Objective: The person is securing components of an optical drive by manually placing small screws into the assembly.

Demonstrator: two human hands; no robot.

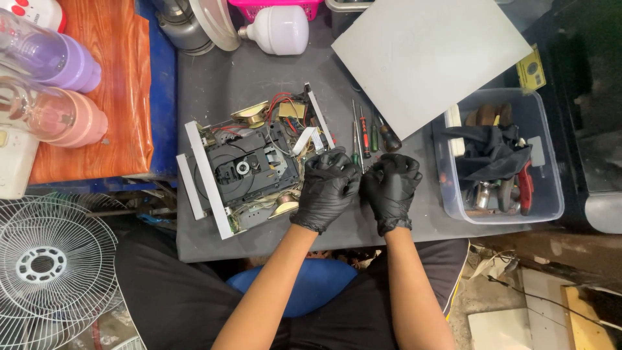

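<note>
Head view: we see both gloved hands held close together over the grey worktop (214, 249), just right of the opened disc player (249, 170). Our left hand (328, 186) is curled, its fingers drawn in at the player's right edge; we cannot tell whether they pinch anything. Our right hand (391, 188) is also closed into a loose fist, touching the left; what it grips, if anything, is hidden.

The player lies tilted, cover off, with the disc tray, wiring and two small speakers exposed. A row of screwdrivers (368, 135) lies just beyond the hands, under the edge of a grey panel (427, 55). A clear plastic bin (551, 162) of tools stands to the right.

For good handling, we judge it best to keep both hands low over the worktop so small parts cannot drop, and to keep wiring clear of the fingers.
</note>
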